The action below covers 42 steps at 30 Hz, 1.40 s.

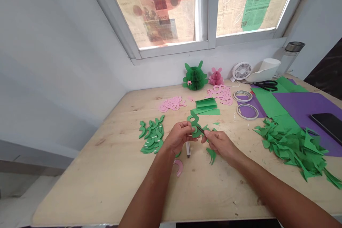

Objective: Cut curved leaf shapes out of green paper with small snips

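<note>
My left hand [181, 135] pinches a curvy green paper cutout [194, 117] above the middle of the table. Between the thumb and fingers of my right hand [217, 142] is a thin dark pointed tool [200, 129], its tip against the cutout; its handle is hidden by my fingers. Green offcuts [211, 155] lie under and beside my right hand. A white stick-like item with a dark end [188, 149] and a pink paper arc [178, 168] lie near my left wrist. Left of that hand is a pile of wavy green cutouts [153, 137], some with white strips.
Pink cutouts [172, 103] and folded green paper [206, 104] lie further back. Behind them stand a green paper figure [195, 77], a pink one [216, 77] and a fan [241, 70]. To the right are tape rolls [247, 111], black scissors [267, 85], a scrap heap [296, 148] and a phone [327, 126].
</note>
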Each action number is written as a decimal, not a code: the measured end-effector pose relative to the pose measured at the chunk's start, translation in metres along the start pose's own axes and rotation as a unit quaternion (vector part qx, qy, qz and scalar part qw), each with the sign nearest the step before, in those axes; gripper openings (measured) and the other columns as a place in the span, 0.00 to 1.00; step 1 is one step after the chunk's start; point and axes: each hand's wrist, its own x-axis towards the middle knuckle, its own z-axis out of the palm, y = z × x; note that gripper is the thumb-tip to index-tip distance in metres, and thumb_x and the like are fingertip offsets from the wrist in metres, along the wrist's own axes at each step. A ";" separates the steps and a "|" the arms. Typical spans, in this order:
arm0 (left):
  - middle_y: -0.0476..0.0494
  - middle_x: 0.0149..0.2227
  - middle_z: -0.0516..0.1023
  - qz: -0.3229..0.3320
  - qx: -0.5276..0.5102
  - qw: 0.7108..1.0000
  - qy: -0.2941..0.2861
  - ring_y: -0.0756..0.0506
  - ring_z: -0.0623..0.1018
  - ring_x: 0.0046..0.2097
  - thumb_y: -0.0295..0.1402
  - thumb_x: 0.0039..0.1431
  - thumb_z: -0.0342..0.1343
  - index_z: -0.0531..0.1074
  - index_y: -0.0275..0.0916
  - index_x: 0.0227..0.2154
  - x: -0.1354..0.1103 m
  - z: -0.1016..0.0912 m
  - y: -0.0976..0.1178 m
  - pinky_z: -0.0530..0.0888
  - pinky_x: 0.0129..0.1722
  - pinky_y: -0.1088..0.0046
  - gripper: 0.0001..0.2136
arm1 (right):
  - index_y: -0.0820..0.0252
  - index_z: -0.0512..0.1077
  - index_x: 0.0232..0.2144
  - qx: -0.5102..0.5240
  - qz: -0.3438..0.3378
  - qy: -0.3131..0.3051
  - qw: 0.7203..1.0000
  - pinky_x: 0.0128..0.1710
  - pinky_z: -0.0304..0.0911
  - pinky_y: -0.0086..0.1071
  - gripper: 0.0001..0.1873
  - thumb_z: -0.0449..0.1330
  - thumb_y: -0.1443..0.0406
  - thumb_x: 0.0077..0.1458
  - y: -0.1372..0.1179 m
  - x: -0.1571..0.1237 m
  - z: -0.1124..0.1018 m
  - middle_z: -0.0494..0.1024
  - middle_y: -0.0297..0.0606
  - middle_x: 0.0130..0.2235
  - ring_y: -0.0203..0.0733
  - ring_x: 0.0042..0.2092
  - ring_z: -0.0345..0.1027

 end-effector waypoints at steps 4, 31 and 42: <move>0.50 0.21 0.72 0.001 -0.005 1.000 0.010 0.48 0.76 0.26 0.31 0.39 0.62 0.62 0.37 0.20 0.000 0.000 0.001 0.72 0.28 0.73 0.12 | 0.64 0.70 0.24 0.010 0.006 -0.003 1.000 0.17 0.35 0.26 0.26 0.51 0.46 0.51 0.000 0.000 -0.002 0.48 0.22 0.13 0.28 0.17 0.38; 0.51 0.21 0.69 -0.020 0.077 0.997 -0.001 0.51 0.72 0.24 0.30 0.37 0.63 0.67 0.35 0.21 -0.003 0.017 -0.005 0.71 0.26 0.73 0.09 | 0.61 0.63 0.21 0.102 -0.015 0.093 0.990 0.17 0.32 0.27 0.14 0.63 0.58 0.42 0.000 0.005 -0.005 0.49 0.22 0.16 0.26 0.18 0.36; 0.48 0.25 0.72 0.066 0.073 0.995 0.004 0.51 0.71 0.26 0.38 0.49 0.58 0.72 0.36 0.28 -0.003 0.017 -0.002 0.70 0.30 0.74 0.10 | 0.60 0.61 0.22 0.236 0.027 -0.003 0.971 0.15 0.31 0.25 0.16 0.64 0.59 0.43 -0.003 0.001 -0.009 0.48 0.19 0.14 0.25 0.16 0.34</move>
